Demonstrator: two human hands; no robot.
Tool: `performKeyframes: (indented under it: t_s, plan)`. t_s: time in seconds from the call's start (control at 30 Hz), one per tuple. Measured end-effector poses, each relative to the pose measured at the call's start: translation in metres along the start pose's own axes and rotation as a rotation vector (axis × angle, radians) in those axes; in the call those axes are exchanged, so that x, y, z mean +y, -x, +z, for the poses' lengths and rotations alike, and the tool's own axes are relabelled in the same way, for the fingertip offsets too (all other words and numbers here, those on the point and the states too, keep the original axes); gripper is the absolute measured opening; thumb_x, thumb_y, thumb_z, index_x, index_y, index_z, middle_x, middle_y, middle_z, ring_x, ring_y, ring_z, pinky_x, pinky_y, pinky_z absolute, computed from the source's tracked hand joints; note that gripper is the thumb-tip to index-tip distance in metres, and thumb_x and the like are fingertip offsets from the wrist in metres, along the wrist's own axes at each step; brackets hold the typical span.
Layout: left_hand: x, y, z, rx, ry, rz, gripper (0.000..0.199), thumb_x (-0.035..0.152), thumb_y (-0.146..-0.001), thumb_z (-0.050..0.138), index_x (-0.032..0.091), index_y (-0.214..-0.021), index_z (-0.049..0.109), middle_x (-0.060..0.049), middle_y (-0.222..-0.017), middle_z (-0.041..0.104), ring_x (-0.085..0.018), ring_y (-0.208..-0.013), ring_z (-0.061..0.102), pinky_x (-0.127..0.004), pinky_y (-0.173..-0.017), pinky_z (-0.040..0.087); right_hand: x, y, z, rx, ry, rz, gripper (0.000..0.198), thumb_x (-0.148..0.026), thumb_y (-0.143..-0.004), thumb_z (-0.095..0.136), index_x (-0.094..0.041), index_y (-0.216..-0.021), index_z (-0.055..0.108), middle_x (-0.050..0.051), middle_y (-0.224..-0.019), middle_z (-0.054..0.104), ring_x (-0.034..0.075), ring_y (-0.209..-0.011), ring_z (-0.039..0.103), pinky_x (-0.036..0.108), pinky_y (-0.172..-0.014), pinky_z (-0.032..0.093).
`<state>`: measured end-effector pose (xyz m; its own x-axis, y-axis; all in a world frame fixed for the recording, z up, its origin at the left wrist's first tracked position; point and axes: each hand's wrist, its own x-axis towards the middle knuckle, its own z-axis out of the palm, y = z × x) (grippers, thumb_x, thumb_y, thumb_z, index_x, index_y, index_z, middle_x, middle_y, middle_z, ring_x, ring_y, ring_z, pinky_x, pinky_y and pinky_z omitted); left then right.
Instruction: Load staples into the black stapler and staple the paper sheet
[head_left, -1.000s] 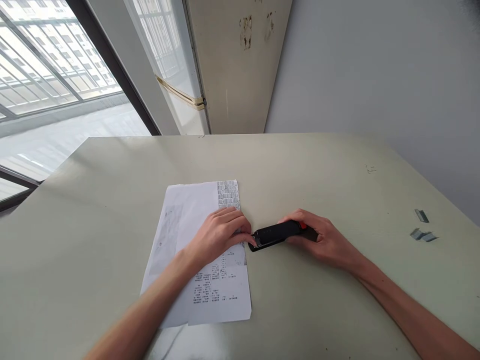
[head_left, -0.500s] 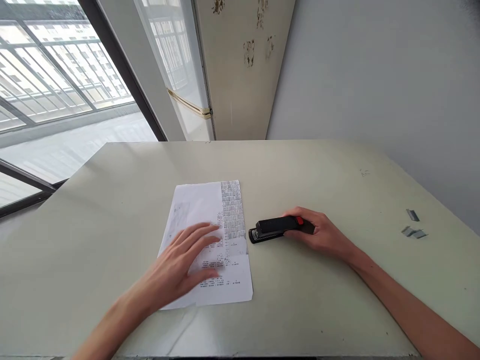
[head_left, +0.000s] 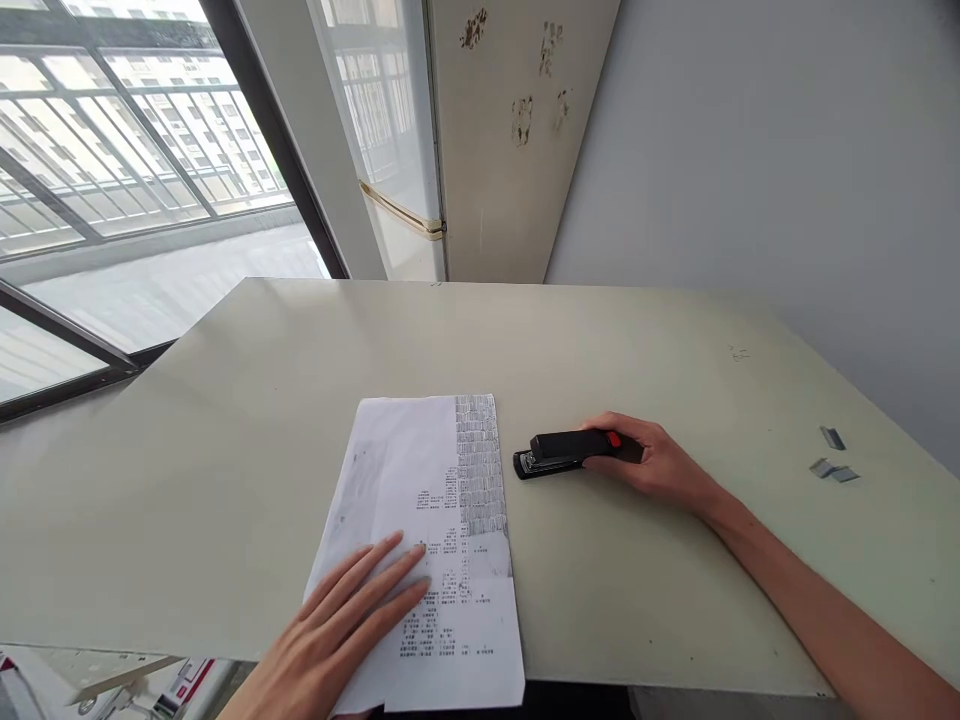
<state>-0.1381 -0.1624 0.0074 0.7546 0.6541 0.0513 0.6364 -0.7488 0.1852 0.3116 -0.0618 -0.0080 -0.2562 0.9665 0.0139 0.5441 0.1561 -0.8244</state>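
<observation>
Slim black stapler with a red patch (head_left: 561, 450): just right of the printed white paper (head_left: 412, 440), apart from its edge. Held by the rear in the right hand (head_left: 660, 462), with front end clear of the fingers and toward the paper. Left hand (head_left: 349, 620): spread, over the paper's near left part. Small flat grey strips (head_left: 832, 438): well right of the paper, on the pale smooth tabletop (head_left: 225, 480).

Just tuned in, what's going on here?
A person's right hand holds a black stapler, its front end just right of a printed sheet and apart from it. The left hand spreads its fingers over the sheet's lower left; the sheet juts past the near table edge. Small grey strips lie far right.
</observation>
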Motion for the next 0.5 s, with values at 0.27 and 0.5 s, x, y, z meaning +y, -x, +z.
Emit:
performKeyframes:
  t_s: [0.27, 0.5]
  plan:
    - [0.011, -0.021, 0.004, 0.148, 0.135, -0.092, 0.069, 0.016, -0.103, 0.036, 0.034, -0.169, 0.028, 0.0, -0.17, 0.039, -0.027, -0.155, 0.042, -0.049, -0.122, 0.045, -0.001, 0.0, -0.001, 0.0, -0.007, -0.003, 0.024, -0.048, -0.093, 0.071, -0.031, -0.11, 0.07, 0.002, -0.102, 0.073, 0.023, -0.092, 0.063, 0.036, -0.083, 0.05]
    - [0.019, -0.055, 0.016, 0.112, 0.126, -0.031, 0.086, -0.001, -0.093, 0.037, 0.037, -0.169, 0.025, 0.003, -0.175, 0.028, -0.029, -0.161, 0.027, -0.059, -0.128, 0.033, -0.003, 0.0, -0.001, -0.012, -0.021, 0.021, 0.025, -0.049, -0.093, 0.071, -0.03, -0.11, 0.07, 0.002, -0.103, 0.073, 0.023, -0.091, 0.061, 0.037, -0.084, 0.051]
